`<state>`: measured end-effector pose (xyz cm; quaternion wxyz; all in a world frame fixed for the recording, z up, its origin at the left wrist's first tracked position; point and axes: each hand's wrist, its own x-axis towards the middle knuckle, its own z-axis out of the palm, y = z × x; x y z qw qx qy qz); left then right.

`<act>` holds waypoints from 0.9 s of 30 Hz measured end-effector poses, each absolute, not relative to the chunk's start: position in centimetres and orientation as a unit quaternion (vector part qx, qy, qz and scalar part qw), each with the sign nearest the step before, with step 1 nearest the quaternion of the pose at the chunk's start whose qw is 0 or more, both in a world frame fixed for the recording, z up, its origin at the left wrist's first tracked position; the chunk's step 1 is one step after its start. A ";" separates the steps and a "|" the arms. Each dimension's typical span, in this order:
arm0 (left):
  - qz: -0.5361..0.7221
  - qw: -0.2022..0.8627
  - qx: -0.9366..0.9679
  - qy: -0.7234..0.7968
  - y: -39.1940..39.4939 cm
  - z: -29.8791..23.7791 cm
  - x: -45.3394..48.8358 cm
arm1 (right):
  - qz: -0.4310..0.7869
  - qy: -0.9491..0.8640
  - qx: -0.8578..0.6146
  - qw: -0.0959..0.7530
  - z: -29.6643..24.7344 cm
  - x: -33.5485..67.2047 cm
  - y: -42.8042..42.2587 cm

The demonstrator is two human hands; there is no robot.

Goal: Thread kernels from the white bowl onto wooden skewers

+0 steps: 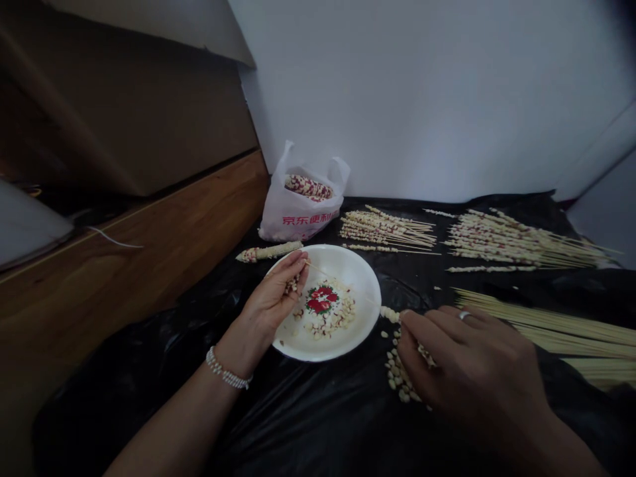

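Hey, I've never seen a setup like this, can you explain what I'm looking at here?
Sure. There's no machine, just one person's bare hands, seen from a camera worn on their head, looking forward and down. The left hand holds kernels and a thin stick; the right hand grips a short row of kernels, apparently threaded on that same stick.

On the black plastic sheet sit a white dish with loose kernels, a stripped-looking cob, a bag of speckled corn, two groups of kernel-covered sticks, and bare sticks.
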<state>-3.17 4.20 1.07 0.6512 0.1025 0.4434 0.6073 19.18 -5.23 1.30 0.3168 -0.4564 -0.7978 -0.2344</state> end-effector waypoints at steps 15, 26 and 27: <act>0.580 0.749 0.005 0.322 5.0 0.5 -4.0 | -0.204 -0.782 -0.458 0.369 0.6 19.2 -4.8; 0.595 0.740 -0.010 0.312 5.3 0.2 -4.0 | -0.191 -0.785 -0.451 0.379 0.7 19.2 -4.7; 0.595 0.741 -0.012 0.311 5.3 0.1 -4.1 | -0.192 -0.786 -0.449 0.380 0.7 19.2 -4.7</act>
